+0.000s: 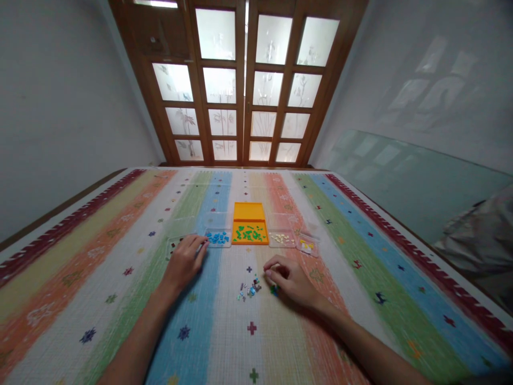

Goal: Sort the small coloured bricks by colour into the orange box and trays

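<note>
As the right hand [289,277] curled low over the striped cloth [224,337], the small loose pieces [251,291] lay just to its left, strewn in a ragged patch slanting from far right to near left, and that hand was the nearer by plenty! Its thumb and forefinger stood narrow, forearm angling in from the right. Across the way, the left hand [185,260] arched with fingers bunched beside the blue pieces [217,237], well apart from the scatter. Whether either hand held anything, I couldn't tell. Beyond, the orange case [248,210] lay open.
</note>
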A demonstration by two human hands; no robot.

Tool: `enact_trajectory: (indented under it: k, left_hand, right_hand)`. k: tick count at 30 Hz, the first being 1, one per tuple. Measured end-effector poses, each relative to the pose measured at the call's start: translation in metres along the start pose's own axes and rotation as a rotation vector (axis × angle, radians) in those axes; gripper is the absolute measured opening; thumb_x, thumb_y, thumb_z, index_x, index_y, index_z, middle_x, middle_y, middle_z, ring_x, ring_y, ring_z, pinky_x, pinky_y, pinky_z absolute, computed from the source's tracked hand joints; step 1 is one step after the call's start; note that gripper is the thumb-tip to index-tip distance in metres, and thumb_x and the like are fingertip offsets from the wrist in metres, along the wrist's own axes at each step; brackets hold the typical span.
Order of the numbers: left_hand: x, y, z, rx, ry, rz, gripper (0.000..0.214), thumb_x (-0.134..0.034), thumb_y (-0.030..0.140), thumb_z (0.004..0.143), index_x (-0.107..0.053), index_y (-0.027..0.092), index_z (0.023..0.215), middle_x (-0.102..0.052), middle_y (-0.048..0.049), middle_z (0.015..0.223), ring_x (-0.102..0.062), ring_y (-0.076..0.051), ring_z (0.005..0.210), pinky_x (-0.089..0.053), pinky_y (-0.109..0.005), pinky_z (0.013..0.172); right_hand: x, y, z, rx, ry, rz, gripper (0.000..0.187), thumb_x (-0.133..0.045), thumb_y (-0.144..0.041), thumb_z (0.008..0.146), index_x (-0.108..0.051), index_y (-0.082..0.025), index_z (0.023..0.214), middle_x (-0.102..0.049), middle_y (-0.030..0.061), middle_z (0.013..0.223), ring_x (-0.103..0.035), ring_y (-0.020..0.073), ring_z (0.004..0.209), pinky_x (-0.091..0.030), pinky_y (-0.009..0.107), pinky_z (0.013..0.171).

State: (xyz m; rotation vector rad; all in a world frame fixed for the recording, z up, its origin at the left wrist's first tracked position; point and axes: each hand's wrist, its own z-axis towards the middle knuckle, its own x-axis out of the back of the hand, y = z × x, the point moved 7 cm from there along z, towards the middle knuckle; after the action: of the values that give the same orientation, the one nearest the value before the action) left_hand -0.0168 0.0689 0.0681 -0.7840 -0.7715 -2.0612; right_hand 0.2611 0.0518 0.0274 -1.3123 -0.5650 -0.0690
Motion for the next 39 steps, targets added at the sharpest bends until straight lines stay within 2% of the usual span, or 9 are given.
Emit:
enact_trajectory:
  k: [3, 6, 16, 19, 22, 26, 29, 33, 39]
  left_hand:
    - [0.006, -0.032, -0.003, 0.128, -0.028, 0.077, 0.033, -0.040, 0.036, 0.100, -0.067, 0.018, 0.098, -0.067, -0.0096, 0.092, -0.062, -0.027, 0.091, -0.053, -0.043, 0.085]
    - [0.007, -0.049, -0.007, 0.207, -0.058, 0.129, 0.035, -0.040, 0.036, 0.098, -0.069, 0.017, 0.097, -0.065, -0.0108, 0.091, -0.061, -0.029, 0.090, -0.053, -0.045, 0.083]
    - [0.008, -0.064, -0.010, 0.288, -0.082, 0.225, 0.036, -0.041, 0.033, 0.094, -0.073, 0.016, 0.096, -0.064, -0.0117, 0.085, -0.060, -0.029, 0.086, -0.053, -0.046, 0.082]
    - [0.018, -0.048, -0.005, 0.240, 0.048, 0.163, 0.031, -0.045, 0.031, 0.094, -0.072, 0.017, 0.100, -0.065, -0.0098, 0.088, -0.061, -0.027, 0.088, -0.054, -0.043, 0.084]
    - [0.018, -0.014, 0.000, 0.129, 0.116, 0.018, 0.025, -0.048, 0.028, 0.096, -0.071, 0.018, 0.102, -0.065, -0.0068, 0.088, -0.063, -0.023, 0.086, -0.055, -0.038, 0.083]
    - [-0.007, 0.050, -0.001, -0.098, -0.021, -0.220, 0.020, -0.049, 0.018, 0.096, -0.069, 0.018, 0.101, -0.067, -0.0073, 0.092, -0.064, -0.019, 0.088, -0.055, -0.032, 0.081]
    - [-0.029, 0.085, -0.008, -0.156, -0.196, -0.323, 0.018, -0.052, 0.019, 0.096, -0.069, 0.017, 0.099, -0.066, -0.0072, 0.088, -0.063, -0.018, 0.084, -0.054, -0.030, 0.075]
    - [-0.045, 0.105, -0.015, -0.142, -0.328, -0.356, 0.015, -0.053, 0.017, 0.094, -0.068, 0.017, 0.091, -0.064, -0.0069, 0.086, -0.062, -0.019, 0.083, -0.051, -0.030, 0.073]
    - [-0.054, 0.111, -0.019, -0.110, -0.373, -0.391, 0.012, -0.057, 0.019, 0.093, -0.068, 0.019, 0.088, -0.063, -0.0055, 0.085, -0.059, -0.019, 0.084, -0.049, -0.030, 0.073]
  right_hand:
    - [0.005, 0.002, -0.001, 0.019, 0.030, -0.038, 0.015, -0.057, -0.029, 0.086, -0.068, -0.018, 0.089, -0.066, 0.0017, 0.072, -0.059, 0.0154, 0.066, -0.043, 0.028, 0.061]
    - [0.009, 0.000, 0.000, 0.038, 0.037, -0.095, 0.016, -0.056, -0.030, 0.086, -0.068, -0.018, 0.087, -0.065, 0.0015, 0.072, -0.058, 0.0154, 0.064, -0.043, 0.028, 0.060]
    - [0.001, -0.012, -0.004, 0.199, -0.036, -0.276, 0.018, -0.054, -0.025, 0.093, -0.070, -0.017, 0.091, -0.065, 0.0045, 0.082, -0.058, 0.0146, 0.069, -0.044, 0.027, 0.066]
    - [-0.006, -0.016, -0.005, 0.247, -0.080, -0.307, 0.019, -0.054, -0.020, 0.092, -0.072, -0.017, 0.093, -0.065, 0.0053, 0.087, -0.058, 0.0133, 0.069, -0.044, 0.026, 0.066]
    - [-0.014, -0.021, -0.005, 0.282, -0.117, -0.358, 0.020, -0.056, -0.017, 0.090, -0.074, -0.018, 0.099, -0.064, 0.0054, 0.091, -0.058, 0.0126, 0.069, -0.043, 0.025, 0.065]
    - [-0.022, -0.024, -0.006, 0.312, -0.150, -0.468, 0.023, -0.057, -0.020, 0.092, -0.075, -0.022, 0.106, -0.063, 0.0057, 0.093, -0.059, 0.0158, 0.077, -0.045, 0.028, 0.070]
    - [-0.025, -0.023, -0.005, 0.309, -0.164, -0.508, 0.022, -0.058, -0.020, 0.092, -0.076, -0.022, 0.103, -0.061, 0.0053, 0.092, -0.059, 0.0165, 0.079, -0.045, 0.028, 0.071]
    - [-0.025, -0.023, -0.004, 0.276, -0.183, -0.505, 0.017, -0.059, -0.016, 0.090, -0.076, -0.021, 0.094, -0.061, 0.0041, 0.090, -0.059, 0.0155, 0.078, -0.044, 0.027, 0.070]
    - [-0.026, -0.021, -0.003, 0.243, -0.188, -0.470, 0.013, -0.059, -0.016, 0.090, -0.072, -0.018, 0.089, -0.061, 0.0040, 0.090, -0.059, 0.0146, 0.075, -0.043, 0.026, 0.068]
